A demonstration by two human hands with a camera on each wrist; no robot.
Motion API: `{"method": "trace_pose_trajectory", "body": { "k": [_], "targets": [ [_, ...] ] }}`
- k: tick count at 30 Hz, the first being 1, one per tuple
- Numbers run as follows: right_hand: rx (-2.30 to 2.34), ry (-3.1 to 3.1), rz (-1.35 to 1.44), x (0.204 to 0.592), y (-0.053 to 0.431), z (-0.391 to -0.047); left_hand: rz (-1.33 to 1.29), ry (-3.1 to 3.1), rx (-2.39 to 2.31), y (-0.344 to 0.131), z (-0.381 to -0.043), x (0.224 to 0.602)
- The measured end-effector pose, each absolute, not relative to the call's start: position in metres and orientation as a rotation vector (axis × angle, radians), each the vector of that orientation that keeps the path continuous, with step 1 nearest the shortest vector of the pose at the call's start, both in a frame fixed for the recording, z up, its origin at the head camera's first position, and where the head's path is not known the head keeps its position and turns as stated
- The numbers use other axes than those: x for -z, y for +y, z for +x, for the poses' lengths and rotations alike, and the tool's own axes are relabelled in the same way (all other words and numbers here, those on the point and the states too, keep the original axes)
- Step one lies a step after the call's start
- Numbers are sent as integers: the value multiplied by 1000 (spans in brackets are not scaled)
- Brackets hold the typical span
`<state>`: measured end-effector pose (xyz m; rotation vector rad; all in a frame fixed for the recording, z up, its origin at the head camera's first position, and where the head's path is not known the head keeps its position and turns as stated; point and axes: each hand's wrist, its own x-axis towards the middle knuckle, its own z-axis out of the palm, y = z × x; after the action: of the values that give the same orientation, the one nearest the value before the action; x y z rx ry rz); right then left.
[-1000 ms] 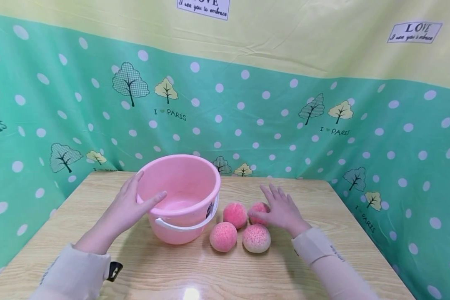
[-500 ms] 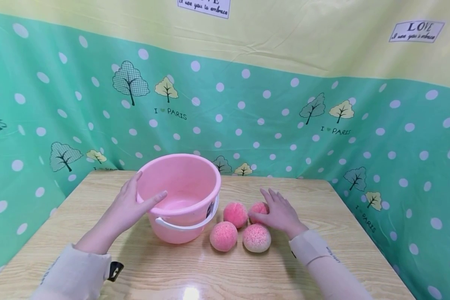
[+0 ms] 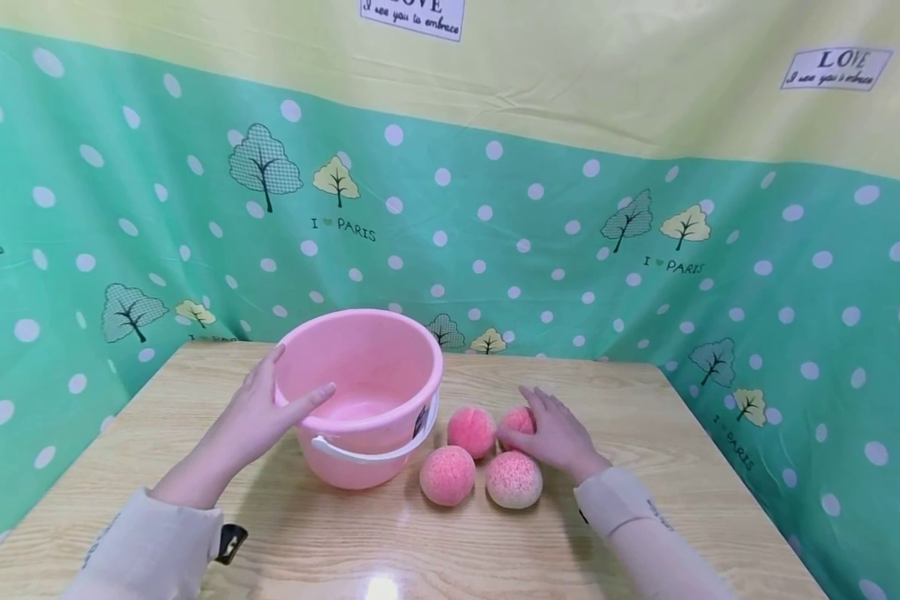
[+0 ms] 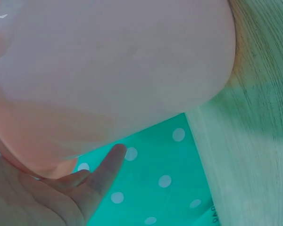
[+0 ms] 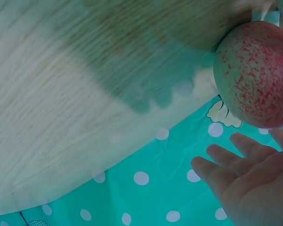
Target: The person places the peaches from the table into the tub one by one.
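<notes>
In the head view, my left hand (image 3: 258,412) rests at the left rim of a pink bucket (image 3: 360,454), thumb over the opening and fingers along the outside. The left wrist view shows its straight fingers (image 4: 104,174) beside the bucket wall (image 4: 118,70). My right hand (image 3: 558,433) is over the far right peach (image 3: 517,419), partly hiding it, thumb on its left and fingers behind. A speckled peach (image 3: 513,481) sits just in front. In the right wrist view, extended fingers (image 5: 245,160) lie close below a speckled peach (image 5: 257,75).
Two more pink peaches, one behind (image 3: 471,432) and one in front (image 3: 447,475), lie between bucket and right hand on the wooden table (image 3: 435,558). The bucket's white handle (image 3: 371,456) hangs down at its front. A green dotted cloth (image 3: 480,250) hangs behind the table.
My right hand has lowered and drawn slightly nearer around the far right peach, its fingers less spread. The left hand, bucket and peaches have stayed in place.
</notes>
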<state>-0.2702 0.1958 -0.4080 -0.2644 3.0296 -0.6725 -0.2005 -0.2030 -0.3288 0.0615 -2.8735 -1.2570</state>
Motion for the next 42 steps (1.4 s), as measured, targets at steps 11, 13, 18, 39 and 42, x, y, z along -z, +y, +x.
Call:
{"method": "trace_pose_trajectory", "body": {
  "k": [11, 13, 18, 39, 42],
  "targets": [
    [772, 2997, -216, 416, 193, -273, 50, -2870, 1257, -203, -200, 329],
    [773, 2993, -205, 416, 193, -273, 47, -2869, 1254, -203, -200, 329],
    [790, 2985, -192, 417, 192, -274, 43, -2865, 1257, -203, -200, 329],
    [840, 2956, -177, 417, 190, -273, 41, -2858, 1271, -203, -200, 329],
    [863, 2947, -178, 417, 190, -273, 37, -2856, 1271, -203, -200, 329]
  ]
}}
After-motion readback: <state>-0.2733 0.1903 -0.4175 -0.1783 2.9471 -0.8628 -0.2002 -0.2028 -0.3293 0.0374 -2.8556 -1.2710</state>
